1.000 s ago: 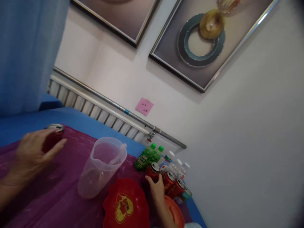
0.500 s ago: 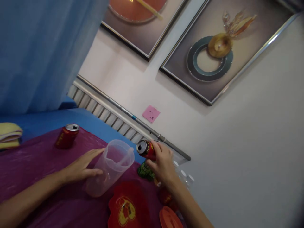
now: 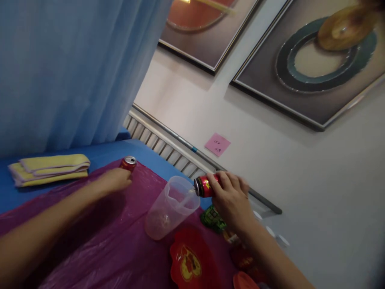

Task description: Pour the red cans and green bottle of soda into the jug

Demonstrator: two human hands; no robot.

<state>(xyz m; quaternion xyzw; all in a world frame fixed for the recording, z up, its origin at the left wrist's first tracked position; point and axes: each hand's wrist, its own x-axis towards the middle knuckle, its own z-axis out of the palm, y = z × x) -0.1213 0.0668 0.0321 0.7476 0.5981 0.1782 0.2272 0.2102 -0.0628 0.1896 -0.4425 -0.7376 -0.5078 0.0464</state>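
A tall translucent plastic pitcher (image 3: 171,210) is standing on a purple plastic sheet (image 3: 99,241), between a cylindrical red metal can (image 3: 128,163) behind left and a scalloped red plastic dish (image 3: 208,259) front right.

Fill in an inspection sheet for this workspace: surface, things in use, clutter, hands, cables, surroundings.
Surface: purple plastic sheet over a blue table.
Things in use: red-and-black metal can, tipped toward a translucent plastic pitcher; red silver-topped can, upright.
Clutter: folded yellow cloth, red scalloped dish, partly hidden green bottle.
Hands: right hand grips the tipped can; left hand at the upright can, grip unclear.
Cables: nothing seen.
Surroundings: blue curtain, white ribbed radiator, pink paper note, framed pictures.
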